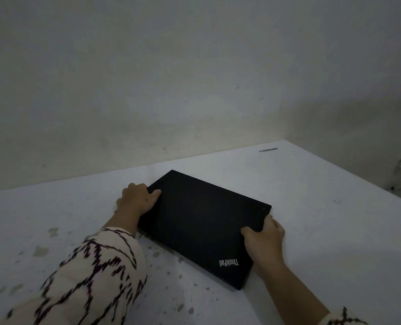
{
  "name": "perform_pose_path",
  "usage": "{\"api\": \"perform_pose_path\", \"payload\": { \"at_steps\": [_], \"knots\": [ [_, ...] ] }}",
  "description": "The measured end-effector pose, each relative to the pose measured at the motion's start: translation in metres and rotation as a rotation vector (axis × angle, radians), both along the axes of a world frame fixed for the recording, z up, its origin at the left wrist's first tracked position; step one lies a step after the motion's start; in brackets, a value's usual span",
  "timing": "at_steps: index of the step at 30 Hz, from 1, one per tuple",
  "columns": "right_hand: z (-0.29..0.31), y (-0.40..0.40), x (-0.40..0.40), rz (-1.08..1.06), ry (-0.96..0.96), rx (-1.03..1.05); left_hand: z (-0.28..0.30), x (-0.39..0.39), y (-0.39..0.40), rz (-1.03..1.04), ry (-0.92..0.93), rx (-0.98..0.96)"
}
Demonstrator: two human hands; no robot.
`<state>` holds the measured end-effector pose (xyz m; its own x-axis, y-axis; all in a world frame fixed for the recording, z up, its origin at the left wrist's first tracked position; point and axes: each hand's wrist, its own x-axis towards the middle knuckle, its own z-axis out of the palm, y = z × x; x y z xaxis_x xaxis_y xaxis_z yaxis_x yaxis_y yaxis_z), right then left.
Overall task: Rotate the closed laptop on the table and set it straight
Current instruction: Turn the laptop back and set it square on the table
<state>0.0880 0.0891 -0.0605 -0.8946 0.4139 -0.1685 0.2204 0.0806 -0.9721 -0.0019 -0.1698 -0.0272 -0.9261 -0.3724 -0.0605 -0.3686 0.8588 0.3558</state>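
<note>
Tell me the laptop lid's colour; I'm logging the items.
Black, with a pale logo near one corner, on the laptop; head view.

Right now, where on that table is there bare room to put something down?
Bare table lies beyond the laptop toward the wall and off to its right. Left is open too, though speckled. The middle is crowded: the left hand and right hand grip the laptop's edges.

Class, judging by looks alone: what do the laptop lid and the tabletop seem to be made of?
Laptop: probably matte black plastic or composite, as it shows no glare and has a printed logo. Table: pale, speckled, possibly stone or laminate; cannot tell which.
</note>
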Motion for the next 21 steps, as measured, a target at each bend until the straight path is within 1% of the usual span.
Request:
{"api": "perform_pose_path", "payload": {
  "at_steps": [5,9,11,15,21],
  "knots": [
    [-0.006,-0.002,-0.008,-0.049,-0.001,-0.106,0.000,0.000,-0.004,0.014,0.025,0.014],
    [-0.004,0.000,-0.011,-0.069,0.033,-0.145,0.000,0.001,-0.011,0.042,0.065,0.093],
    [-0.001,0.000,-0.014,-0.069,0.021,-0.151,-0.001,0.007,-0.015,0.062,0.096,0.134],
    [0.009,-0.004,-0.020,-0.008,-0.016,-0.179,-0.005,0.023,-0.028,0.110,0.137,0.188],
    [0.014,-0.018,-0.030,0.078,-0.052,-0.168,-0.005,0.051,-0.048,0.210,0.135,0.200]
  ]
}}
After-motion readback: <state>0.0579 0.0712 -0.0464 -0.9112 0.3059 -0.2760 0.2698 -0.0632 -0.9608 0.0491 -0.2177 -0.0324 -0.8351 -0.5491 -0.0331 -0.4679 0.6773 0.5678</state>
